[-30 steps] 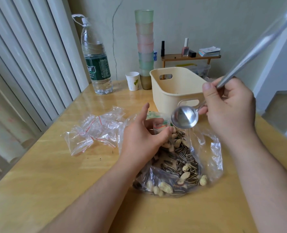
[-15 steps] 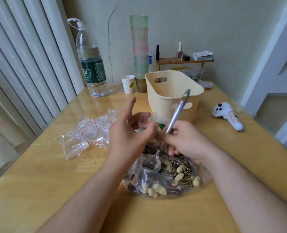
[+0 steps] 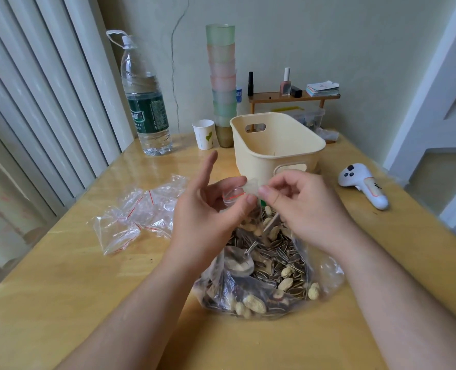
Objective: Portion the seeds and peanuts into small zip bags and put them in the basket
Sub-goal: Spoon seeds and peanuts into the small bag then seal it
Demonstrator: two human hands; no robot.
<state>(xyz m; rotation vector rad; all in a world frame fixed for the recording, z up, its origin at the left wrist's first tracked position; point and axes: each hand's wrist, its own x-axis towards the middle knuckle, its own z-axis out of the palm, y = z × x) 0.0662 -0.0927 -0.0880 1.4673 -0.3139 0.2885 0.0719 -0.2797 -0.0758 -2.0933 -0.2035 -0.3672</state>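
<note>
Far left on the yellow wooden table (image 3: 61,289): heap of empty clear zip bags w/ red seal strips (image 3: 138,212), probably kept beside the work so the next one is within reach. Behind it, tall clear water bottle w/ green label (image 3: 145,102).

Centre: left hand (image 3: 208,209) pinches the mouth of one small clear zip bag w/ red strip (image 3: 234,194) betw. thumb & middle finger, index sticking up free. Right hand (image 3: 299,201) pinches the same bag's top edge, thumb on fingertips. Judging by that, they're sealing or opening it; contents hidden.

Below: big clear plastic bag of striped seeds & peanuts (image 3: 269,273) lies open, metal spoon (image 3: 241,263) parked inside, bowl down.

Behind, right: cream plastic basket w/ handle slots (image 3: 277,142), no bags visible in it. Far right: white controller (image 3: 363,182), idle.
</note>
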